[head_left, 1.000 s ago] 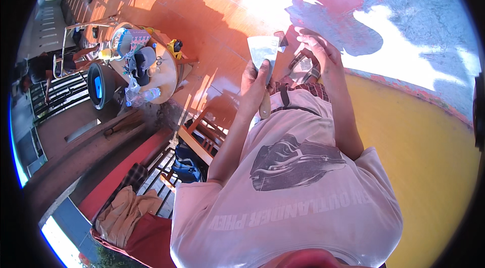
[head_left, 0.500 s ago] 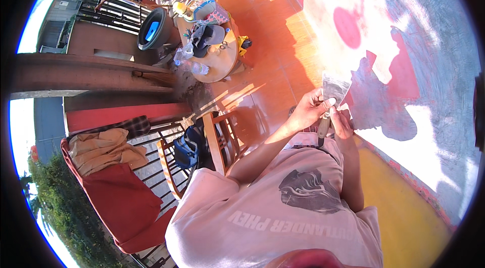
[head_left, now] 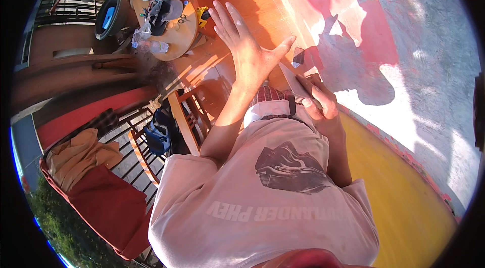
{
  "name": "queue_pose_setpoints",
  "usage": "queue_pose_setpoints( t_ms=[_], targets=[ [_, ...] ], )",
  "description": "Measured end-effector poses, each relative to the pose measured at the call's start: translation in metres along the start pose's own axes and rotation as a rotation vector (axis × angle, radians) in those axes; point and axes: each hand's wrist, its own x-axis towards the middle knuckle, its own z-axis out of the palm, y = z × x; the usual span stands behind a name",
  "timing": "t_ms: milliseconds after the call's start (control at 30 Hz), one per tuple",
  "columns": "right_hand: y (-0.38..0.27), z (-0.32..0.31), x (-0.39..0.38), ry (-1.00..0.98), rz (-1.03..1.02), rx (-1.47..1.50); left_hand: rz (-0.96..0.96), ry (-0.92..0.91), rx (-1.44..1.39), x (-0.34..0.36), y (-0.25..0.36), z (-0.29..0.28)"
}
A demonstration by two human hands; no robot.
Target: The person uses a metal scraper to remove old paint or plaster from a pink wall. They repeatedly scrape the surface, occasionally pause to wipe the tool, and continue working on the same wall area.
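My left hand [head_left: 247, 53] is raised with its fingers and thumb spread, holding nothing, above the orange tiled floor. In front of my waist, my right hand [head_left: 322, 98] is wrapped round a putty knife. Its flat metal blade [head_left: 291, 80] points up and to the left, toward my left thumb; most of the handle is hidden in my fingers. Just beyond the blade shows a small dark patch that I cannot make out. To the right stands a wall [head_left: 429, 86] with pink, white and grey-blue areas, and my shadow falls on it.
A round table [head_left: 184, 40] at the upper left carries a cap [head_left: 169, 11], a plastic bottle [head_left: 151, 46] and a basket. Beside it is a black tub [head_left: 112, 15]. A wooden chair [head_left: 183, 121] and a railing draped with red cloth [head_left: 103, 207] stand left. Another person is at the far upper left.
My left hand has let go of the putty knife and moved up and left, its fingers spreading. The knife is now in my right hand alone, its blade tilted left. The view has shifted.
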Motion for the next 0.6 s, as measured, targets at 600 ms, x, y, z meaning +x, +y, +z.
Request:
queue_pose_setpoints(
  t_ms=[600],
  targets=[
    [0.002, 0.023, 0.04, 0.205, -0.016, 0.04, -0.39, -0.753, -1.659, -0.034, 0.012, -0.003]
  ],
)
